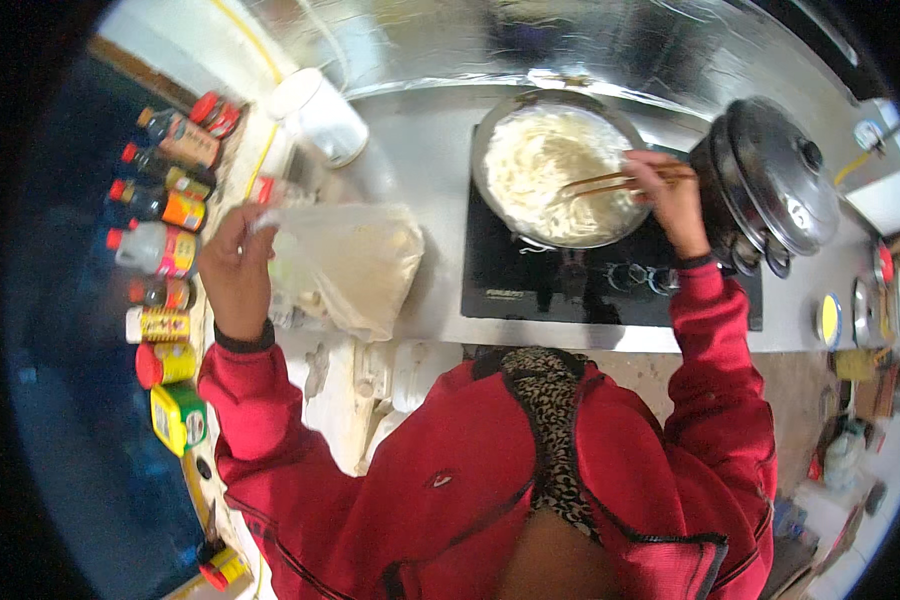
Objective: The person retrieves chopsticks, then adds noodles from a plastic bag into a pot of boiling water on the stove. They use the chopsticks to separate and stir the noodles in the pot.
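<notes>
My right hand point(664, 195) grips a pair of wooden chopsticks point(600, 182), whose tips are among pale noodles point(544, 169) in a wide metal pan point(487, 196). The pan stands on a black glass cooktop point(502, 277). At the left, my left hand point(236, 262) pinches the gathered end of a translucent plastic bag point(367, 262), which hangs over the counter's left part. Something pale shows through the bag, too unclear to name. A few noodle strands lie on the cooktop near the pan's front edge.
A dark lidded pot point(765, 172) stands right of the pan. A white cylindrical container point(322, 116) stands at the back left. Sauce bottles point(166, 206) and jars line the ledge on the left. Foil-like sheeting point(435, 45) covers the wall behind. A yellow-centred bowl point(829, 320) lies far right.
</notes>
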Available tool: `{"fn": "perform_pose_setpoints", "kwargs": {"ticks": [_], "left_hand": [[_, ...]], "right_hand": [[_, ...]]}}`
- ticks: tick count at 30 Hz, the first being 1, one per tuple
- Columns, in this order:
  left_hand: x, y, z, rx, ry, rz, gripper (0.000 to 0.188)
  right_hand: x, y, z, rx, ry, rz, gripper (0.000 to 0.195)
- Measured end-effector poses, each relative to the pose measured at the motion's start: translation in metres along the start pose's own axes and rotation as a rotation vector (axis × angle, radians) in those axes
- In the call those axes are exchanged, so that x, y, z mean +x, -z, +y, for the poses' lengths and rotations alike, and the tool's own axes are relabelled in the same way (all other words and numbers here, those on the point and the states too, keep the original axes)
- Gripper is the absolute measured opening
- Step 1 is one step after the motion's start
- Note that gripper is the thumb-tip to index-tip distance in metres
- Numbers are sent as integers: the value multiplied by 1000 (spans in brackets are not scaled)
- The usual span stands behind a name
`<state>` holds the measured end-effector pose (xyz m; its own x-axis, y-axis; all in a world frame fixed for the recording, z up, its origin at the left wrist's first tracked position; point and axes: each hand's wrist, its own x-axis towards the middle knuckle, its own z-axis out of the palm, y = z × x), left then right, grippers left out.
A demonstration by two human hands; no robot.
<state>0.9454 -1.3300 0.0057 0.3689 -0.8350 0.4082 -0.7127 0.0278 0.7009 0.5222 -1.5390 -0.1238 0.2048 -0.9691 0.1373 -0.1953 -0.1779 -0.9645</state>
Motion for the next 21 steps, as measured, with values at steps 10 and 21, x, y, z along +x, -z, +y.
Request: {"fn": "perform_pose_setpoints", "kwargs": {"ticks": [10, 21], "left_hand": [[-14, 58, 14, -249, 51, 279, 23], [-79, 64, 65, -248, -77, 255, 9]], "right_hand": [[0, 25, 31, 55, -102, 8, 24], [35, 19, 49, 105, -13, 212, 19]]}}
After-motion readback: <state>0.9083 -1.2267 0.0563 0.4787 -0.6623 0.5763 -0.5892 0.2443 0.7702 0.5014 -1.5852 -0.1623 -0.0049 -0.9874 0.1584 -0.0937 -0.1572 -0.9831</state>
